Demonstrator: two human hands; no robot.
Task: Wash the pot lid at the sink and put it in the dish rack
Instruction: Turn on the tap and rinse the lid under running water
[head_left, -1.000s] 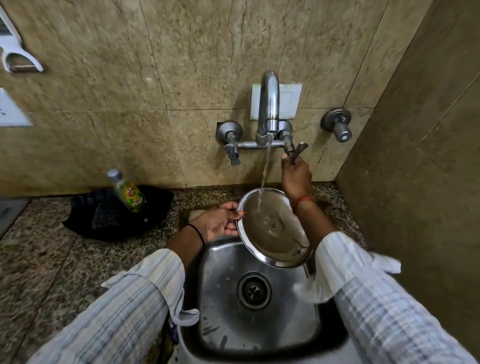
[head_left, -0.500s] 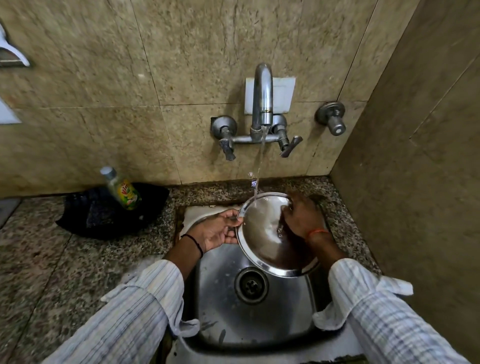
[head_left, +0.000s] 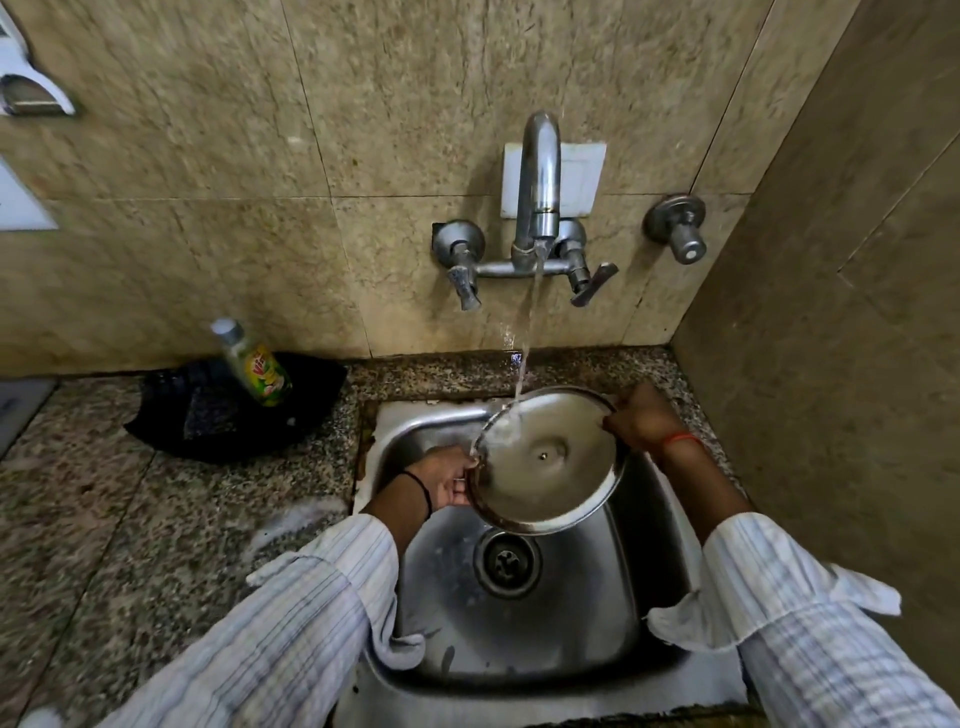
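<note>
A round steel pot lid (head_left: 550, 467) is held over the steel sink (head_left: 566, 623), its inner side up and a small rivet at its centre. My left hand (head_left: 441, 480) grips the lid's left rim. My right hand (head_left: 641, 421) grips its upper right rim. Water runs from the wall tap (head_left: 537, 208) and lands on the lid's upper left part. No dish rack is in view.
A green dish-soap bottle (head_left: 257, 366) leans on a black cloth (head_left: 208, 415) on the granite counter (head_left: 104, 519) left of the sink. A separate valve (head_left: 678, 228) sits on the back wall. A tiled side wall (head_left: 831, 364) stands close on the right.
My right hand left the tap's right handle, came down and took the lid's upper right rim. The water flow is now stronger. The lid lies flatter and lower over the sink.
</note>
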